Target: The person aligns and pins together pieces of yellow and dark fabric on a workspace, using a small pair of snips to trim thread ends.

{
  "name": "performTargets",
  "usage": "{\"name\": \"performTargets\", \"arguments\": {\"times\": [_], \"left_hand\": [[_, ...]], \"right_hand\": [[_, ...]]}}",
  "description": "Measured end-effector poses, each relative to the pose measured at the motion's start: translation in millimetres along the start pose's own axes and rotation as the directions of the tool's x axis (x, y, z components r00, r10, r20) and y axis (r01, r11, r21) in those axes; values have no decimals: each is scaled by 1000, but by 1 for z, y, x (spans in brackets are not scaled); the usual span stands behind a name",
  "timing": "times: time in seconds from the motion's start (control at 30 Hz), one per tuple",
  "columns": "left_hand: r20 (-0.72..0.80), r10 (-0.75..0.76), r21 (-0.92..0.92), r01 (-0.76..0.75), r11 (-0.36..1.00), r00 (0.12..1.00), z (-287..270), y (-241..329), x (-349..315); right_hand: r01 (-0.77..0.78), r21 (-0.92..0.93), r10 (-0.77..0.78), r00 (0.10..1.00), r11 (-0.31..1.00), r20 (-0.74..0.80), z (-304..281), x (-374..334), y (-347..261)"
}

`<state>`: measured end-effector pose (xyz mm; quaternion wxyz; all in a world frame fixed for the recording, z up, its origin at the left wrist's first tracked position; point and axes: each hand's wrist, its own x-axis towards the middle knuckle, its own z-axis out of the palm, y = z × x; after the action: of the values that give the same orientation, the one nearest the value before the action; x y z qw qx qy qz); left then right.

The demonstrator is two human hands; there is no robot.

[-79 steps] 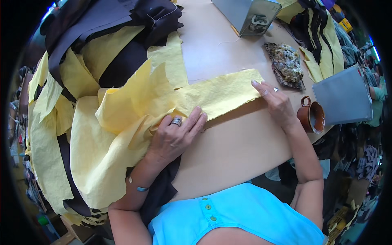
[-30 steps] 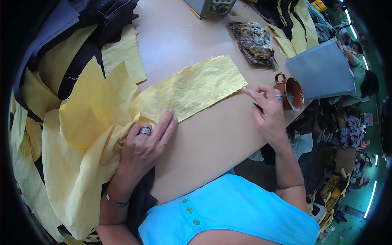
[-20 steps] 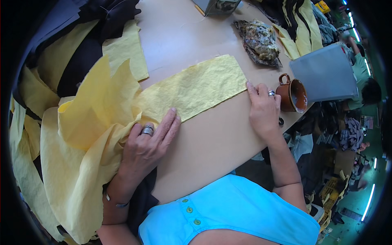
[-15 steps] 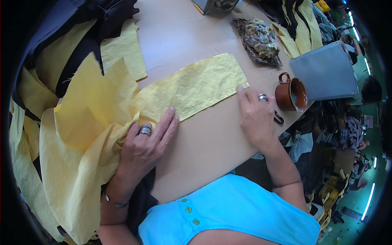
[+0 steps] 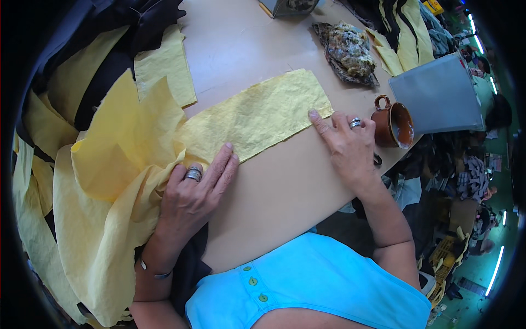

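Note:
A yellow, slightly creased piece of fabric lies as a flat strip on the table; its left end rises into a loose, bunched mass draping over the table's left side. My left hand, with a ring on it, rests on the near edge where flat part and bunch meet. Two of its fingers stretch out over the fabric. At the strip's right end, my right hand touches the near edge with an outstretched index finger, the other fingers bent. Neither hand grips the fabric visibly. A brown mug stands just right of my right hand.
Behind the mug sits a grey metal box. A mottled, rough bundle lies at the back right of the beige table. Dark and yellow fabric pieces are heaped at the left; more yellow strips lie at the far right.
My right hand has shifted slightly right, its index fingertip moving left along the fabric's near edge, away from the corner. The left hand stays nearly in place.

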<state>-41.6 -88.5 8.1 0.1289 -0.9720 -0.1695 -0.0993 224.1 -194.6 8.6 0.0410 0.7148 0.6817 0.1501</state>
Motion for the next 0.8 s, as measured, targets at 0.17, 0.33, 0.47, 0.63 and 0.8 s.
{"name": "performTargets", "arguments": {"times": [0.17,0.33,0.47,0.63,0.8], "left_hand": [[-1,0,1,0,1000,1000,-1,0,1],[-20,15,28,-15,1000,1000,-2,-2,1],[-39,22,2,-22,1000,999,1,-2,2],[-35,23,-5,-23,1000,999,-1,0,3],[-23,32,-7,-32,999,999,0,-1,3]], "right_hand": [[51,195,-55,998,979,14,-6,2,-26],[-111,462,166,983,880,-81,-29,-1,20],[-301,434,393,909,849,-140,-48,-21,93],[-476,251,462,879,843,116,-29,-48,131],[-546,289,516,838,786,178,-8,-58,145]]}}
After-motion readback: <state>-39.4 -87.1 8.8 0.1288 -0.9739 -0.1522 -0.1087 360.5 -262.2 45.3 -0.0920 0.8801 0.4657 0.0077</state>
